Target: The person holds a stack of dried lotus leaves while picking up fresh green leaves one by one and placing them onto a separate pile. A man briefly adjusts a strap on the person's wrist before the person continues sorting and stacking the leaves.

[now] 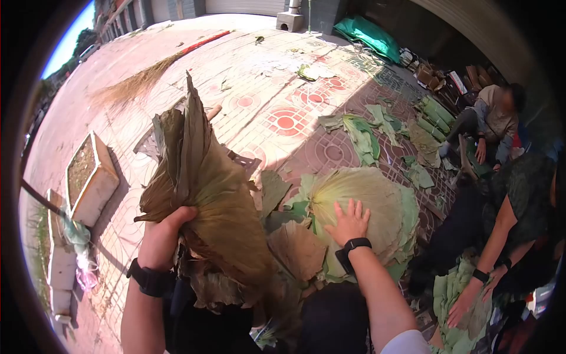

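Observation:
My left hand [168, 239] is closed round a bunch of dry, brownish lotus leaves [221, 206], its thumb pressed across their folded part. The leaves stand up from the fist and spread toward the middle of the view. With fingers spread, my right hand [351, 224] lies flat on a stack of pale green lotus leaves [377, 203]. A smaller brown leaf piece [298, 251] lies between the two hands. Both wrists wear dark bands.
Beside me on the right, another person's hands [469, 298] rest on green leaves. Farther back a person [495, 124] sits near bundled leaves [436, 118]. White planter boxes [97, 183] stand at left. A straw broom [141, 79] and a green sack [368, 36] lie farther off.

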Demonstrator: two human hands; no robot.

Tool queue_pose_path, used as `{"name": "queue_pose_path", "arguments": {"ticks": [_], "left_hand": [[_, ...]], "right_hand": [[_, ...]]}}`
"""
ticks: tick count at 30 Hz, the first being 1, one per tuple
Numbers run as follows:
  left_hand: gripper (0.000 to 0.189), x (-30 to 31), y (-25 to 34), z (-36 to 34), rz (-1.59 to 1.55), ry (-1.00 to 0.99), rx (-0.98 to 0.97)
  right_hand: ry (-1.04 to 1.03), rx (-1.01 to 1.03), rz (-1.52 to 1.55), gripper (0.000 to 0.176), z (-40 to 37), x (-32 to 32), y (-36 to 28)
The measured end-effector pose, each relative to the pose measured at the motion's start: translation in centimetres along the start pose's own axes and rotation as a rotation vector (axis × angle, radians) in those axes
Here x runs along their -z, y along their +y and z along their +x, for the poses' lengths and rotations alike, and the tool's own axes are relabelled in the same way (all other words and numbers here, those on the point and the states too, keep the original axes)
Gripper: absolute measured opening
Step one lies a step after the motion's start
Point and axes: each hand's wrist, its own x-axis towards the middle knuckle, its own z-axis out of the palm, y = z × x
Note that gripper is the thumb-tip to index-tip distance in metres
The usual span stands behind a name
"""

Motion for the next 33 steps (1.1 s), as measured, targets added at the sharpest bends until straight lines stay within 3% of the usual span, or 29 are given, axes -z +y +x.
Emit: {"name": "queue_pose_path", "arguments": {"ticks": [3,6,9,11,13,17,18,21,25,29,33], "left_hand": [[0.03,-0.1,-0.7,0.5,-0.002,-0.038,-0.028],[0.032,-0.9,-1.0,0.6,-0.037,-0.113,-0.041],[0.034,-1.8,-0.9,0.3,-0.037,-0.145,0.043],[0.035,-2.4,-0.8,-0.1,-0.028,-0.173,-0.005],[0.035,-3.4,-0.3,-0.6,-0.016,-0.215,-0.035],[0.033,-5.0,0.2,-1.3,-0.035,-0.267,0.022],[0.032,-5.3,-0.2,-1.1,-0.014,-0.277,0.002],[0.03,-6.4,-0.7,-1.1,-0.043,-0.293,-0.04],[0.029,-7.7,-0.5,-2.0,-0.034,-0.32,-0.012],[0.03,-8.7,-0.8,-2.6,-0.037,-0.342,-0.006],[0.031,-10.1,-1.1,-3.0,-0.024,-0.354,0.012]], "right_hand": [[-0.033,-0.035,0.109,0.051,0.9,-0.2,1.6],[-0.094,-0.109,0.352,0.043,0.4,2.7,3.5],[0.084,-0.217,0.747,0.043,-0.7,4.1,8.3],[0.144,-0.125,1.178,0.042,-2.4,3.7,13.8],[0.205,-0.177,1.838,0.037,-7.0,6.8,15.6],[0.551,0.028,2.327,0.048,-17.3,7.8,18.7],[0.602,0.069,2.378,0.053,-19.0,7.9,18.5],[0.859,-0.09,2.325,0.052,-22.0,7.3,19.5],[0.596,-0.233,2.334,0.043,-22.3,7.8,20.1],[0.573,-0.204,2.395,0.036,-21.3,7.9,19.8],[0.499,-0.113,2.239,0.034,-19.5,11.1,17.8]]}}
